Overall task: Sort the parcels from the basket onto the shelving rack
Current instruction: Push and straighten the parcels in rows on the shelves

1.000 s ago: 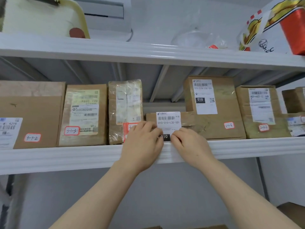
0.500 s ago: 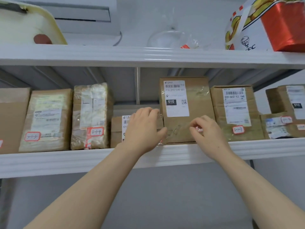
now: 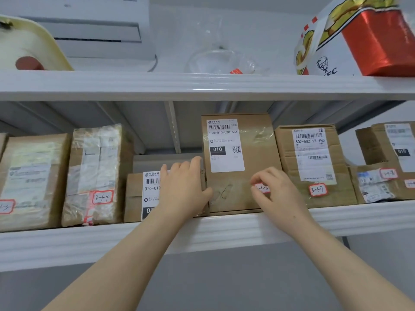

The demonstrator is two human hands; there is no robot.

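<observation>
Left hand (image 3: 182, 189) fingers flat, together, seating low parcel (image 3: 134, 196) in shelf (image 3: 224, 230) gap; right hand (image 3: 280, 196) fingers pinch sticker (image 3: 263, 188) on tall box (image 3: 256, 140), likely labelling slot.

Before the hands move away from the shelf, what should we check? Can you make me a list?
1. Small parcel sits flat on the shelf: ok.
2. Its white label faces out: ok, though the left hand covers part of it.
3. Tall parcel beside it stands upright: ok.
4. Small parcel has its own red-edged number sticker: cannot tell, the left hand hides much of its front.
5. Sticker on the tall parcel is stuck down flat: cannot tell, the right hand is curled at it.
</observation>
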